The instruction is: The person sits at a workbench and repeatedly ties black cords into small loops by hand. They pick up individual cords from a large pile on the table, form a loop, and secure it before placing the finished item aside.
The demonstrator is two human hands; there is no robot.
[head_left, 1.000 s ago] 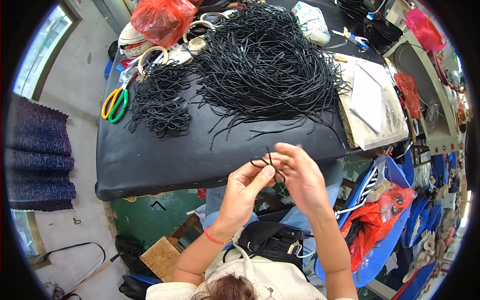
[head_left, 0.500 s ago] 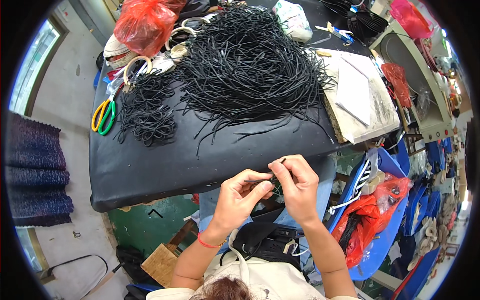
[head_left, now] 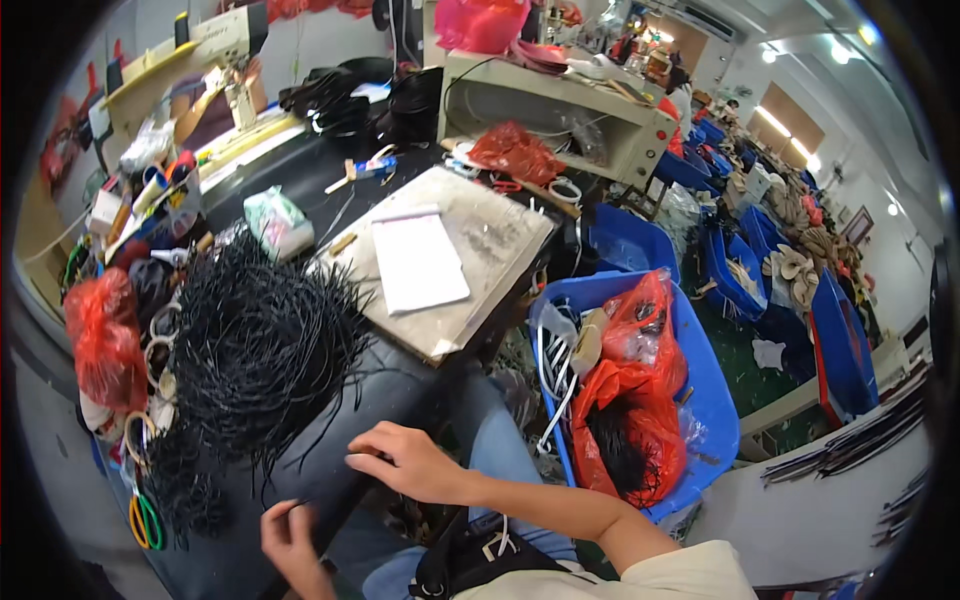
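**Hand work beside a heap of black cords (head_left: 262, 345)**

The step in hand looks like fingertip handling of single cords, with the hands apart near the edge of the desk (head_left: 378, 393). The left hand (head_left: 290, 550) is blurred, a dark sliver at its fingertips; whether it grips a cord, I cannot tell. The right hand (head_left: 415, 467) has curled fingers, and its grip is also unclear. The heap lies just ahead of the left hand; looped cords (head_left: 192, 497) and scissors (head_left: 146, 522) lie to that hand's left. The next move seems to call for a light pinch, since cords this thin probably slip and tangle easily.
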